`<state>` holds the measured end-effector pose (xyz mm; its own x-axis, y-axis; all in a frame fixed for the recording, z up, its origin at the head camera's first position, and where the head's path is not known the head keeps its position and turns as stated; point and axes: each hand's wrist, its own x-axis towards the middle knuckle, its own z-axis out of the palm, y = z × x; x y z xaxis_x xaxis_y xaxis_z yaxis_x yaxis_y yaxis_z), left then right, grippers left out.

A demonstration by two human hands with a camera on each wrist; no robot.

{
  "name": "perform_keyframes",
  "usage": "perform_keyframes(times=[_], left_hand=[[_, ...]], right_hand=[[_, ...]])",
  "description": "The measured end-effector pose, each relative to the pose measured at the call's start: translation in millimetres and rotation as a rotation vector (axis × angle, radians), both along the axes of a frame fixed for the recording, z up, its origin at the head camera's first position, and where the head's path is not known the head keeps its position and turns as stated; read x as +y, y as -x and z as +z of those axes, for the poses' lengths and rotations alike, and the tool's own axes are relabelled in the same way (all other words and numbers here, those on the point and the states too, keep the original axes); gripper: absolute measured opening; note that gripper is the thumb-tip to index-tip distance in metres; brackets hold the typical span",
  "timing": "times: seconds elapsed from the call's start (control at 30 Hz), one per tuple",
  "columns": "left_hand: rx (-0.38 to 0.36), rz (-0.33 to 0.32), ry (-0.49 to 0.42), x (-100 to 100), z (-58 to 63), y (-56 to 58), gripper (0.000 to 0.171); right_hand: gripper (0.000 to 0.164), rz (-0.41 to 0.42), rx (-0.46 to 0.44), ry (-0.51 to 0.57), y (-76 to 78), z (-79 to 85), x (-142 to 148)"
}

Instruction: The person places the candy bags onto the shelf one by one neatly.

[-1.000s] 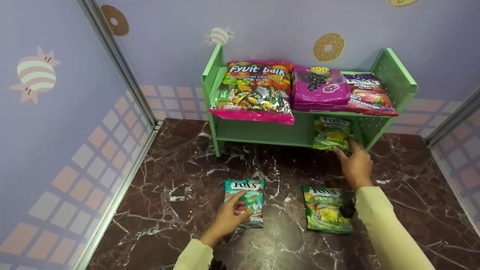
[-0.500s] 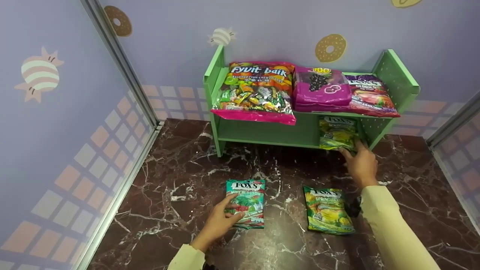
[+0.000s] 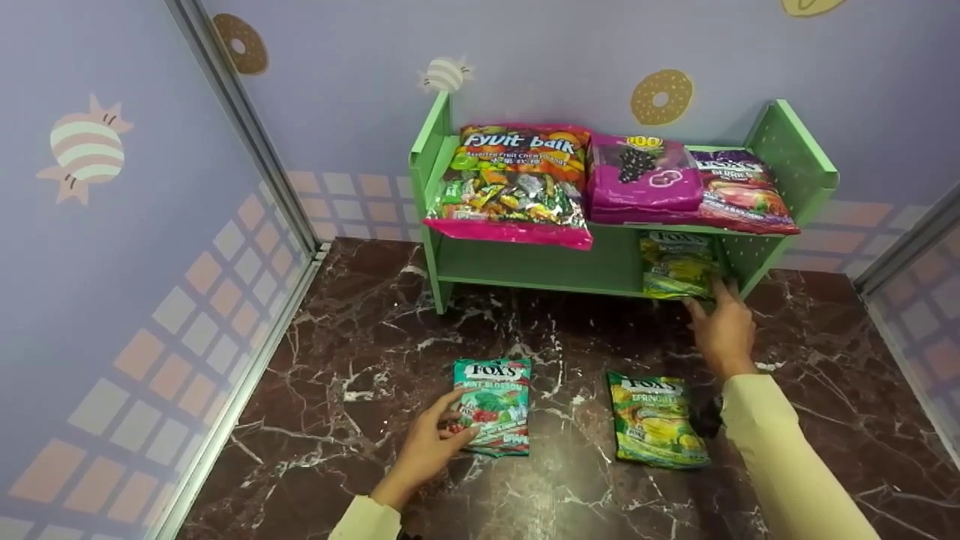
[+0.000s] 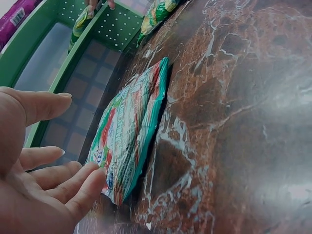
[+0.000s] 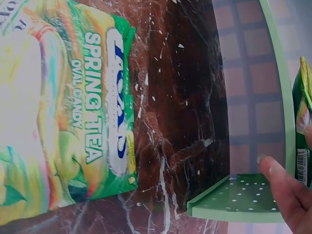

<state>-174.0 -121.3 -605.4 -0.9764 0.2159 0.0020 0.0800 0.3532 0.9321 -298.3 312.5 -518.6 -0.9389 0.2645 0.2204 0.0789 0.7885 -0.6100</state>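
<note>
In the head view my right hand (image 3: 724, 326) is at the lower shelf, gripping the right front corner of a green-yellow Fox's candy bag (image 3: 679, 262). Part of this bag is hidden under the upper shelf. In the right wrist view only a few fingers and a strip of the bag (image 5: 303, 107) show at the edge. On the floor my left hand (image 3: 427, 442) hovers with spread, loosely bent fingers at the left side of a teal Fox's Mint Blossom candy bag (image 3: 499, 409). The left wrist view shows nothing held in that hand (image 4: 44, 180).
The green two-tier rack (image 3: 525, 274) stands near the back wall. Its upper tier carries a Fyvit baik candy bag (image 3: 517, 180), a purple bag (image 3: 643, 180) and a Fox's Berries bag (image 3: 742, 191). A Fox's Spring Tea bag (image 3: 656, 424) lies on the marble floor (image 3: 375, 375).
The right hand and the green-yellow bag have shifted slightly right along the lower shelf. My left hand has drawn back down and left, off the top of the Mint Blossom bag.
</note>
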Motion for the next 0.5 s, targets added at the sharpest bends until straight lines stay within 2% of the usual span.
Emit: perform_keyframes(times=[0.27,0.5], left_hand=[[0.004,0.012,0.011,-2,0.2,-2.5,0.061],[-0.016,0.065,0.049,-4,0.4,-2.6,0.061]], right_hand=[[0.068,0.002,0.064,0.112,-21.5,-8.5,-17],[0.067,0.005,0.127,0.173,-38.9,-20.8,-37]])
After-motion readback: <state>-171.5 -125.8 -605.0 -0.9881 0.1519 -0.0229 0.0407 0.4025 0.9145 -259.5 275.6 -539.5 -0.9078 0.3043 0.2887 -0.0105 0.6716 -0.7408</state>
